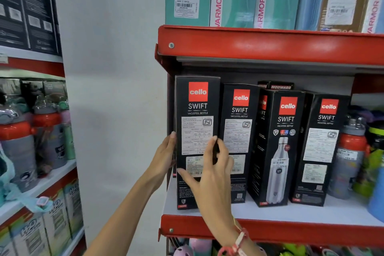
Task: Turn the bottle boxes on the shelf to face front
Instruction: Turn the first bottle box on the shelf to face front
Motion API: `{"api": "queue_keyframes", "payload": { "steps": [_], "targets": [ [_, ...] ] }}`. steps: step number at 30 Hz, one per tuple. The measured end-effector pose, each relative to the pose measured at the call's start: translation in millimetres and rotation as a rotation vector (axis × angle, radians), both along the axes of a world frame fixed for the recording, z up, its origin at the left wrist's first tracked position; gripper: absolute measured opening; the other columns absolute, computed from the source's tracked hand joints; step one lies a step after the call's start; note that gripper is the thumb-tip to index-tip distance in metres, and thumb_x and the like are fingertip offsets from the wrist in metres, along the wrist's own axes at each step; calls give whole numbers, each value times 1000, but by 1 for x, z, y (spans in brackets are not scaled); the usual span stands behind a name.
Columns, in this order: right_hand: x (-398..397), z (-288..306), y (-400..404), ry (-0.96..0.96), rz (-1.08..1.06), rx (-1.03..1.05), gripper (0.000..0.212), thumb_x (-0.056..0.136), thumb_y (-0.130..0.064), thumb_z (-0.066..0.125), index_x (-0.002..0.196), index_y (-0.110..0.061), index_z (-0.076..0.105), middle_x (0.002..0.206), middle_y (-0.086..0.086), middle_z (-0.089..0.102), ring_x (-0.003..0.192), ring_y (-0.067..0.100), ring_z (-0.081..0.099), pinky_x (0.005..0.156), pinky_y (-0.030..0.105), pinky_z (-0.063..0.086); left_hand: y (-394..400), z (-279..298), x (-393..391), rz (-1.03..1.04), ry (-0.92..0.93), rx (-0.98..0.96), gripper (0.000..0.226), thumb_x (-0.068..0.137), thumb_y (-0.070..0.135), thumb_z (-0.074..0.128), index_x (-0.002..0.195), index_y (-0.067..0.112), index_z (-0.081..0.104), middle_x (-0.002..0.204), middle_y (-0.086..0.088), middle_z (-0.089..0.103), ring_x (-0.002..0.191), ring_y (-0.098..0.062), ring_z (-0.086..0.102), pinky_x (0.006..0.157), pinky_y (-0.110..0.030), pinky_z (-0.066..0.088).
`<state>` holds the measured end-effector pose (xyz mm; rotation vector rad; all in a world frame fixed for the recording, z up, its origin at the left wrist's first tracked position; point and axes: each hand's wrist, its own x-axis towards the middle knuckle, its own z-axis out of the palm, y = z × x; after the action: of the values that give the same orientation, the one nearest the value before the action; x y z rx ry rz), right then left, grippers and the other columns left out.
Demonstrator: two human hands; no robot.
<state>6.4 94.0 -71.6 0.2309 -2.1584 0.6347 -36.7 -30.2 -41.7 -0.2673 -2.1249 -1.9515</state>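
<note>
Several tall black Cello Swift bottle boxes stand on a white shelf [311, 213] with a red front edge. The leftmost box [197, 110] shows its label side with tables and a barcode. My left hand [164, 158] presses its left side, and my right hand [209, 174] grips its right edge with the thumb across the front. The second box [240, 129] also shows a text side. The third box [280, 147] shows the bottle picture and stands turned at an angle. The fourth box [321, 147] shows a text side.
Loose bottles [351, 158] with red collars stand right of the boxes. The shelf above [270, 45] carries teal and blue boxes. A second rack [35, 131] on the left holds bottles and boxes, with a white wall between the racks.
</note>
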Motion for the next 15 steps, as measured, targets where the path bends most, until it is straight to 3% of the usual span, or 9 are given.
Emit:
{"api": "queue_keyframes", "payload": {
  "steps": [3, 6, 7, 12, 15],
  "targets": [
    [14, 16, 5, 33, 7, 7, 101, 73, -63, 59, 148, -7, 21, 146, 15, 30, 119, 21, 28, 90, 28, 48, 0, 11, 18, 10, 63, 7, 52, 94, 54, 30, 137, 28, 41, 129, 7, 59, 115, -7, 56, 101, -41, 46],
    [27, 29, 11, 5, 66, -32, 105, 72, -64, 61, 149, -11, 15, 149, 13, 25, 123, 19, 21, 97, 30, 41, 2, 18, 39, 4, 99, -12, 46, 94, 50, 37, 135, 29, 42, 123, 4, 62, 103, 1, 62, 73, -18, 53],
    [30, 32, 14, -25, 110, -47, 106, 72, -64, 62, 150, -13, 10, 151, 10, 20, 127, 18, 17, 102, 30, 37, 1, 19, 45, 16, 107, -18, 47, 93, 49, 41, 135, 30, 41, 122, 1, 62, 101, 0, 63, 69, -16, 53],
    [26, 45, 36, -207, 452, -244, 104, 72, -53, 71, 150, -26, 8, 154, -11, 12, 141, 7, 11, 110, 21, 16, -13, 13, 71, 59, 204, -104, 55, 80, 41, 61, 132, 40, 40, 124, 3, 59, 108, -15, 65, 88, -33, 56],
    [5, 49, 42, -323, 625, -273, 100, 72, -46, 75, 150, -30, 14, 157, -12, 17, 141, -1, 13, 118, 29, 14, -20, 12, 70, 56, 267, -197, 65, 85, 19, 65, 129, 54, 31, 125, 15, 58, 110, -15, 64, 87, -26, 56]
  ]
}}
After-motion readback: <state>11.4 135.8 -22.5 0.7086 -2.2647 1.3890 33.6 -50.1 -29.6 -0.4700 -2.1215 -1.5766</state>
